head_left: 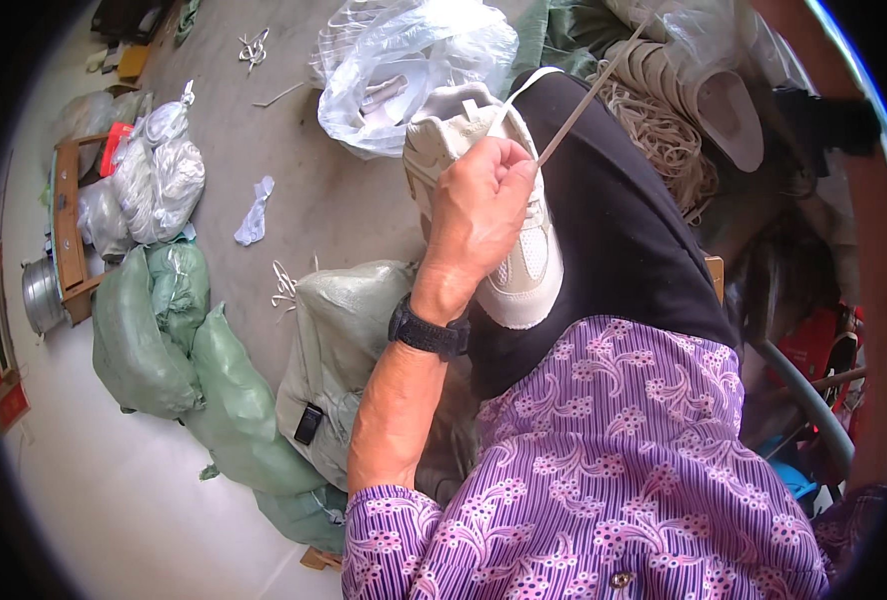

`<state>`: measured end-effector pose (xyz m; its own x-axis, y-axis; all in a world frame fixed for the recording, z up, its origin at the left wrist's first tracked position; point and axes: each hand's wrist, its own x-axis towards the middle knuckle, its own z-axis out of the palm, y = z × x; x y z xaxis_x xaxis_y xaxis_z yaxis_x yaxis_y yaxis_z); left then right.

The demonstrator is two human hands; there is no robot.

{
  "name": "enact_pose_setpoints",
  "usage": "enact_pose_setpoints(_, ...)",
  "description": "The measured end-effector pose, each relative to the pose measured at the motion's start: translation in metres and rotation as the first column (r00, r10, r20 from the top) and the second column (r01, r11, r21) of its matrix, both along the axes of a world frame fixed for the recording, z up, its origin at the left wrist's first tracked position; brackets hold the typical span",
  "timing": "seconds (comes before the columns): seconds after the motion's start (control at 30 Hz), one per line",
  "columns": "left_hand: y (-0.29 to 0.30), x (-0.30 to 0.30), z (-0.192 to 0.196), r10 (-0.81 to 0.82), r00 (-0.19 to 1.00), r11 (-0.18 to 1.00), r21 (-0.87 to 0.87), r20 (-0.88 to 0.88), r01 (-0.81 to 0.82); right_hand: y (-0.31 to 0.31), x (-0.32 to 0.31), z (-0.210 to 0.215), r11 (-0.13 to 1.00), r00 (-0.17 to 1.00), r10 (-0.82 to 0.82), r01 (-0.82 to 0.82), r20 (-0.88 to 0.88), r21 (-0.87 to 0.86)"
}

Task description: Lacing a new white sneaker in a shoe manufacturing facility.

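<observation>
A beige and white sneaker (524,300) rests on my black-trousered thigh, its toe toward me. My left hand (479,210) lies over its tongue and eyelets, with thumb and fingers pinched on a pale shoelace (594,93). From the pinch, that lace runs taut up to the right toward the top edge. Another length of lace loops over the shoe's collar. My right forearm, with a black band on it, rises along the right rim; the hand itself is beyond the picture. Beside my thigh lies a tangled heap of laces (654,135).
A clear plastic bag (414,45) with pale pieces inside lies beyond the shoe. Nested pale shoes (719,110) are at upper right. Green sacks (239,400) and a whitish sack (339,320) stand at left. A wooden stand (68,215) holds full bags. Scraps lie on the grey floor.
</observation>
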<state>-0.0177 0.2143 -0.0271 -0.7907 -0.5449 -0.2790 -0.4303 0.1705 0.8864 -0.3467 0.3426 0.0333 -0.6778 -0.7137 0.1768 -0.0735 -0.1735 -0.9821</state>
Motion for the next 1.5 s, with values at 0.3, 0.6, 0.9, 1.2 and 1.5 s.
enact_pose_setpoints(0.3, -0.018, -0.008, 0.039, 0.241, 0.965, 0.929, 0.311, -0.099, -0.200, -0.042, 0.109, -0.054, 0.933, 0.462, 0.327, -0.016, -0.825, 0.360)
enact_pose_setpoints(0.6, -0.056, -0.030, 0.023, -0.155, 0.978, 0.987, -0.063, -0.138, 0.147, -0.041, 0.133, -0.030, 0.755, 0.623, 0.633, -0.364, -0.460, 0.546)
enact_pose_setpoints(0.9, -0.021, -0.056, 0.027, -0.543, 0.805, 0.746, -0.303, 0.239, 0.593, 0.033, 0.106, -0.013, 0.813, 0.828, 0.492, -0.547, 0.269, 0.200)
enact_pose_setpoints(1.2, -0.060, 0.003, 0.027, 0.207, 0.965, 0.674, 0.738, -0.160, -0.022, 0.156, 0.023, -0.073, 0.866, 0.556, 0.433, -0.041, 0.709, -0.498)
enact_pose_setpoints(1.5, -0.102, 0.088, 0.009, 0.816, 0.522, 0.369, 0.918, -0.247, -0.142, 0.337, -0.072, -0.128, 0.812, 0.407, 0.541, -0.025, 0.736, -0.583)
